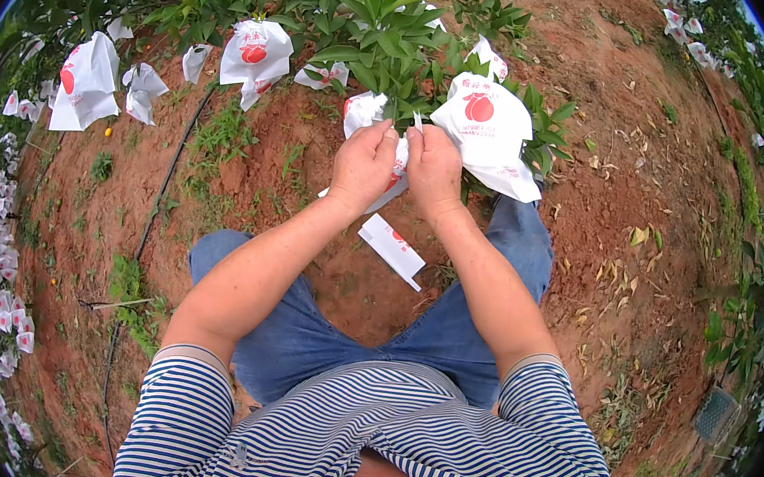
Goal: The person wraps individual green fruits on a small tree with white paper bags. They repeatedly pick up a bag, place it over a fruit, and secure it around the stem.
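Note:
My left hand (365, 165) and my right hand (434, 168) are close together at the lower edge of a leafy fruit tree (375, 35). Between them is a white paper fruit bag (394, 187) with red print, its gathered top pinched in my fingers. A thin white strip sticks up from my right thumb and forefinger. Against my right hand hangs a large printed bag (485, 117). Crumpled white paper (365, 110) touches the fingertips of my left hand. Below my hands, between my knees, lies a flat folded paper bag (392, 250). Any fruit within the bags is hidden.
More bagged fruit hangs to the left, including a bag (257, 54) and a larger one (87, 85). A black hose (175, 175) crosses the reddish soil. Dry leaves (619, 277) lie at the right, with a grey-green crate (717, 415) farther out.

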Motion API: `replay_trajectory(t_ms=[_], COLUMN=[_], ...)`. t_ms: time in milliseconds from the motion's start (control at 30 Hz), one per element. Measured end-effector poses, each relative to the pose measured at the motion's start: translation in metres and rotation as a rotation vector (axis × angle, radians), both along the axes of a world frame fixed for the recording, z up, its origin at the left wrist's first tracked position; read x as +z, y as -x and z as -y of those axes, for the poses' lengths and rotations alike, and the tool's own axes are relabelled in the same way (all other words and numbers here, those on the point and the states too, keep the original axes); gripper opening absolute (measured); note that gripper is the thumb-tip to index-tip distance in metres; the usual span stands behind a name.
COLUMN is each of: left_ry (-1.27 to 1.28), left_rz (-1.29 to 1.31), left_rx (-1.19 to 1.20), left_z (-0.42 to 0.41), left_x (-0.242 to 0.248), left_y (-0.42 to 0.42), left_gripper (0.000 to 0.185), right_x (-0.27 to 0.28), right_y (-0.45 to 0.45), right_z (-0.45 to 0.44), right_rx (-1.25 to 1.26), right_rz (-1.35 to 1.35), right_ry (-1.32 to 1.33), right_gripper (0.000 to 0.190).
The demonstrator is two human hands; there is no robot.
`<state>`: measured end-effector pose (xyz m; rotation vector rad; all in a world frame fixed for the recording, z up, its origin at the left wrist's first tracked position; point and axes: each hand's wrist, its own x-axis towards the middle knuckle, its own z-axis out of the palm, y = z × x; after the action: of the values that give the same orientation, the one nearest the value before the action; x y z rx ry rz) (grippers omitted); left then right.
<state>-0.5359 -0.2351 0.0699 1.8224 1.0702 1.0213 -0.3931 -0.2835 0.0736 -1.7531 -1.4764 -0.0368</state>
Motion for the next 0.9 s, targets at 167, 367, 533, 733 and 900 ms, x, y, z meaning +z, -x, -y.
replay_trajectory(t_ms=[167, 367, 533, 733, 900], left_ry=[0.094, 0.490, 0.662, 1.055, 1.210], left_rz=[0.077, 0.094, 0.324, 0.492, 0.441], left_rx=[-0.092, -0.060, 0.017, -0.083, -0.054], left_z=[0.002, -0.014, -0.027, -0.053, -0.067], left_x=[0.019, 0.015, 0.012, 0.003, 0.000], left_y=[0.003, 0.011, 0.003, -0.004, -0.007], left_gripper=[0.053, 0.057, 0.035, 0.024, 0.021], right_x=[0.010, 0.040, 0.017, 0.010, 0.016], right_y=[0.007, 0.036, 0.034, 0.022, 0.025], right_z=[-0.019, -0.002, 0.004, -0.006, -0.002], right_rx=[0.027, 0.163, 0.155, 0.083, 0.213], right_rz=[0.036, -0.070, -0.258, -1.492, -1.729], right_ry=[0.095, 0.299, 0.121, 0.323, 0.262], right_gripper=[0.020, 0.028, 0.044, 0.043, 0.045])
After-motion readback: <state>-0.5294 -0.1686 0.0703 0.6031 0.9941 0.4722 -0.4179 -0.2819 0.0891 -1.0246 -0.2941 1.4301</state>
